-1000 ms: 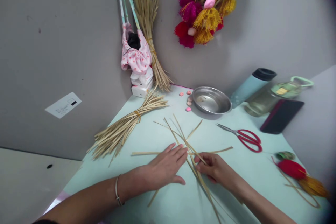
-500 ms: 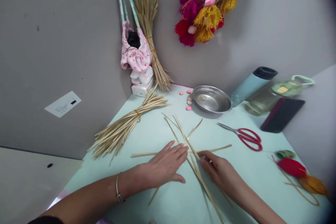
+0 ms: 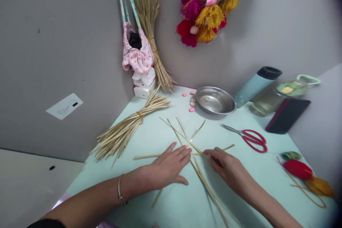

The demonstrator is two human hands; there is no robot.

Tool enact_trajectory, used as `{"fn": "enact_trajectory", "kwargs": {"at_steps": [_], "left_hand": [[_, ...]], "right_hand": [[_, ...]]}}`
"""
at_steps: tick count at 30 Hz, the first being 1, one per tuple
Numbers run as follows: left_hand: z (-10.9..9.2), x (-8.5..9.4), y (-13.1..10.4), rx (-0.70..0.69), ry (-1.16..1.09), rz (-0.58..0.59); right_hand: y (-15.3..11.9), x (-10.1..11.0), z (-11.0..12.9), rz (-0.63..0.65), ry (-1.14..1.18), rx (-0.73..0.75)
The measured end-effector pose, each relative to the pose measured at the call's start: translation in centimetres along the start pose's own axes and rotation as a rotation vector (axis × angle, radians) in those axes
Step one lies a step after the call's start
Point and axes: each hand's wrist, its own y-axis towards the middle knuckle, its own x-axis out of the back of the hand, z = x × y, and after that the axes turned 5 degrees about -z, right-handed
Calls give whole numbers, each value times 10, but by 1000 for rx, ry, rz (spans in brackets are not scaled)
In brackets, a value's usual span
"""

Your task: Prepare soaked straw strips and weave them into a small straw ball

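Several pale straw strips (image 3: 203,177) cross one another in a star shape on the light green table (image 3: 128,203). My left hand (image 3: 171,165) lies flat over them, fingers spread, its fingertips on the strips by the crossing. Just right of the crossing, my right hand (image 3: 220,160) pinches one straw strip between thumb and forefinger; the strip slants from the upper left down into the fingers. Part of the crossing is hidden under my left fingers.
A tied straw bundle (image 3: 128,128) lies at the left. Behind are a metal bowl (image 3: 216,101) and small pink pieces (image 3: 191,109). Red-handled scissors (image 3: 253,140), bottles (image 3: 256,87), a leaning phone (image 3: 288,115) and a red-and-yellow tassel (image 3: 298,169) are at the right.
My right hand has moved slightly right and up, swinging the pinched strip to a flatter slant, with its far end shifted left. My left hand has barely moved.
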Motion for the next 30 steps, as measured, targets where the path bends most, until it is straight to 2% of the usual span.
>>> {"fn": "enact_trajectory", "kwargs": {"at_steps": [4, 11, 16, 20, 24, 28, 30], "left_hand": [[0, 0, -1, 0, -3, -11], [1, -2, -2, -8, 0, -17], [1, -2, -1, -10, -5, -2], [0, 2, -1, 8, -35, 23], [0, 5, -1, 13, -56, 12], [1, 0, -2, 5, -41, -18], [1, -3, -2, -1, -34, -37]], "right_hand": [[5, 7, -5, -9, -48, 21], [22, 19, -19, 108, 18, 122], [25, 23, -25, -55, -206, 73], [17, 20, -20, -34, -273, 45], [2, 13, -7, 45, -109, -7], [-15, 0, 12, 144, 137, -195], [-23, -8, 21, 146, 219, -248]]}}
